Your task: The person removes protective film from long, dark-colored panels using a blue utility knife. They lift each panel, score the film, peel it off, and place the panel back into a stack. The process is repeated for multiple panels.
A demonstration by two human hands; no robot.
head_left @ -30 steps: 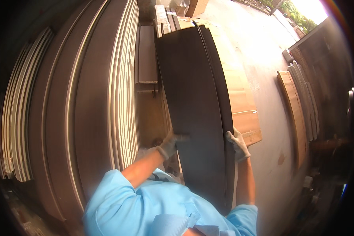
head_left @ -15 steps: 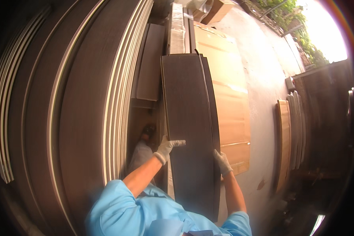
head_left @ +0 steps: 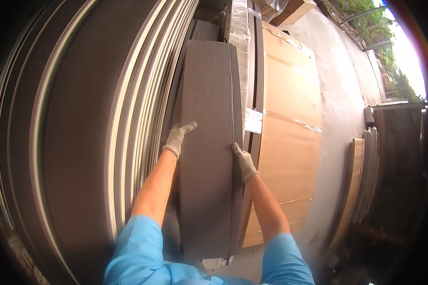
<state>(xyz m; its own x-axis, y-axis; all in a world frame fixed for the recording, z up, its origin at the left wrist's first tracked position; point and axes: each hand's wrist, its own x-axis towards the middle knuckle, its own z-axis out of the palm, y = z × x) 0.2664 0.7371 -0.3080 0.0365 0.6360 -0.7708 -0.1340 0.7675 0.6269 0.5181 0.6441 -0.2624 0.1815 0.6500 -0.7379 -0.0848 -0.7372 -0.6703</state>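
Observation:
A long dark brown wood-grain panel runs lengthwise in front of me, with a narrow lip or second layer along its right edge. On its left edge my gloved left hand is clasped, thumb lying over the top face. My gloved right hand grips the right edge a little lower down, its thumb on top. The fingers beneath the panel are hidden on both sides. Right of the panel lies a long plastic-wrapped bundle, partly covered by it.
Several tall dark panels with pale edges stand stacked on the left. A large flat cardboard package lies to the right, beside a concrete floor. Further right, several narrow boards lean near a dark wall. A cardboard box sits at the back.
Both hands and the panel have shifted left and farther away, uncovering more of the wrapped bundle on the right. The grip stays on both edges. My view has moved too.

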